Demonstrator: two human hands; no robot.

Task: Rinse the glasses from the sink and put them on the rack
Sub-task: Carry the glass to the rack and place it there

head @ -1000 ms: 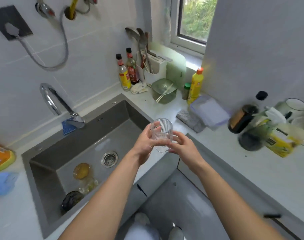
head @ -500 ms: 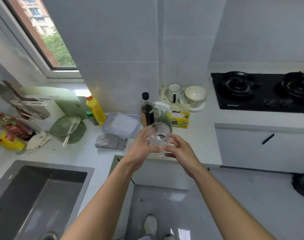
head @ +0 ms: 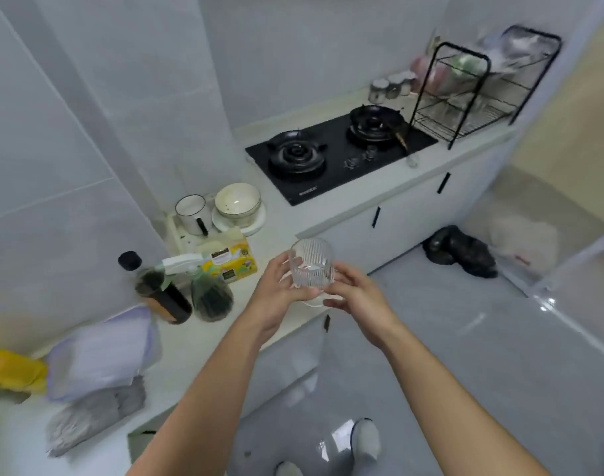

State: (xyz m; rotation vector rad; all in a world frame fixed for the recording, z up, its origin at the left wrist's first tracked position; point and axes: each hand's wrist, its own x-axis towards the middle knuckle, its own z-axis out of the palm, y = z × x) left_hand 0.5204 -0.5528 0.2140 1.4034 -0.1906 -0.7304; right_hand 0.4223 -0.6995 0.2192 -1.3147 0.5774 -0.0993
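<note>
A clear ribbed glass is upright in front of me, above the counter's front edge. My left hand grips it from the left, fingers curled round its side. On the other side my right hand holds the glass near its base. A black wire dish rack stands far off at the right end of the counter, past the stove; it holds some dishes on its upper tier. The sink is out of view.
A black two-burner gas stove lies between me and the rack. Near my hands on the counter stand a dark bottle, a spray bottle, a yellow box, a mug and a bowl. A black bag lies on the floor.
My view has swung right from the sink to the stove and rack. Both hands still hold the glass in front of me.
</note>
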